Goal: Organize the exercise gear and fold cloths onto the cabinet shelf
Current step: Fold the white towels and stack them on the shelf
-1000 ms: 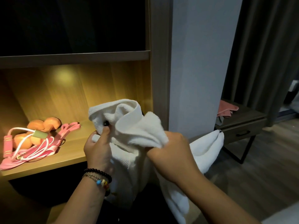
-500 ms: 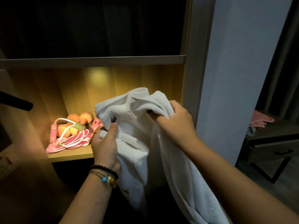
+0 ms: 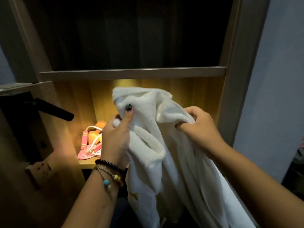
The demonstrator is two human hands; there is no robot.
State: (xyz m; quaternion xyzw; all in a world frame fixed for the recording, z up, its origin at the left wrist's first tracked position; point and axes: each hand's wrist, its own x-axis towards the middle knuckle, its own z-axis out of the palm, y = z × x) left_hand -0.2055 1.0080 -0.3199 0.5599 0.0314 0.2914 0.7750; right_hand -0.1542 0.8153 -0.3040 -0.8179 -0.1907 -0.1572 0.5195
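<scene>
The large white terry-cloth towel (image 3: 158, 145) now hangs squarely before the lit wooden cabinet shelf (image 3: 87, 161), nearer than a second ago. The left hand (image 3: 115, 137) and right hand (image 3: 200, 129) grip its bunched top edge; folding looks unfinished.

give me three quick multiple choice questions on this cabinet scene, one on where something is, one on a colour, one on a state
1. Where does the pink exercise gear lie?
A. on the lit shelf's left side
B. on the floor
C. in the dark top compartment

2. What colour is the towel?
A. pink
B. white
C. grey

3. How is the towel held?
A. folded on the shelf
B. gripped by both hands
C. held by one hand only

Answers: 1 A, it lies at the shelf's left end. 2 B, plainly white. 3 B, left hand and right hand both grip it.
</scene>
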